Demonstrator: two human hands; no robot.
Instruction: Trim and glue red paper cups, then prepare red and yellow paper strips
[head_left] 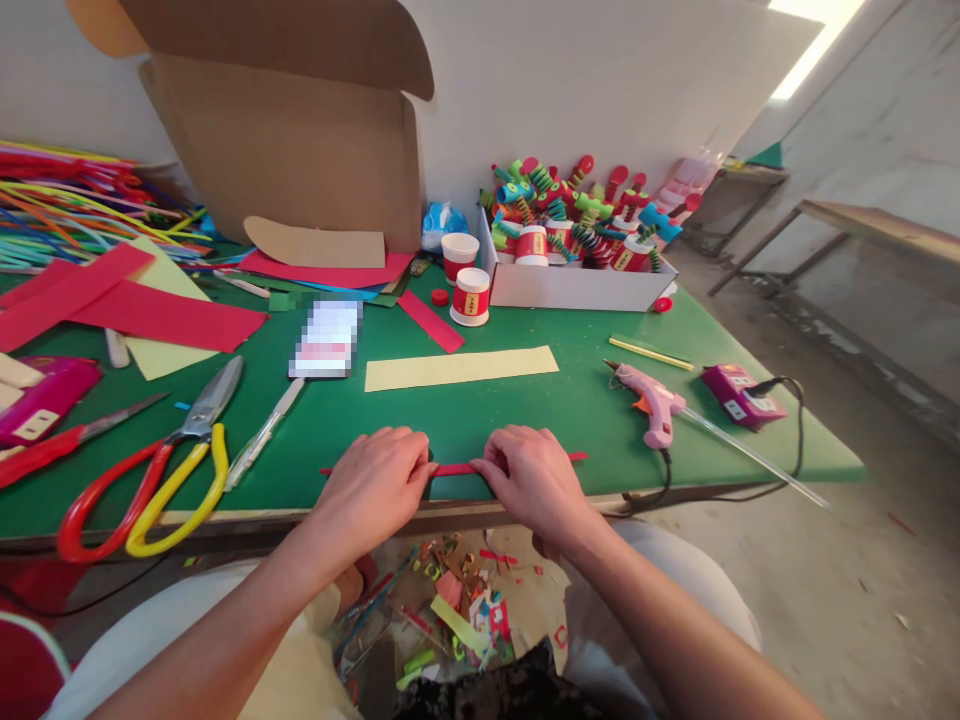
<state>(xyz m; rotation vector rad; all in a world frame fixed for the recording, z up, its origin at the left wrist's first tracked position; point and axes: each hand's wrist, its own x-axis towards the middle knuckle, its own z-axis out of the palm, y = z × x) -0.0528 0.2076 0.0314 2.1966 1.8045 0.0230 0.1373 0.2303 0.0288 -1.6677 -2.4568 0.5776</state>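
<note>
A narrow red paper strip (454, 469) lies crosswise near the table's front edge, its two ends showing beyond my hands. My left hand (377, 478) is closed on its left part, thumb and fingers pinched together. Likewise my right hand (534, 482) grips the strip farther right, leaving a short stretch bare between the two. Whether the strip is folded cannot be made out. Just beyond my hands a pale yellow paper strip (461, 369) lies flat. Past that are a shorter red paper strip (431, 321) and a red-and-white paper cup (470, 298) standing upside down.
Scissors (199, 430), a pen (266, 432) and a phone (327, 338) lie to the left. On the right are a pink glue gun (651, 400) and a purple power socket (742, 395). Behind stands a white box (577, 287) of cup figures. Paper scraps litter the floor.
</note>
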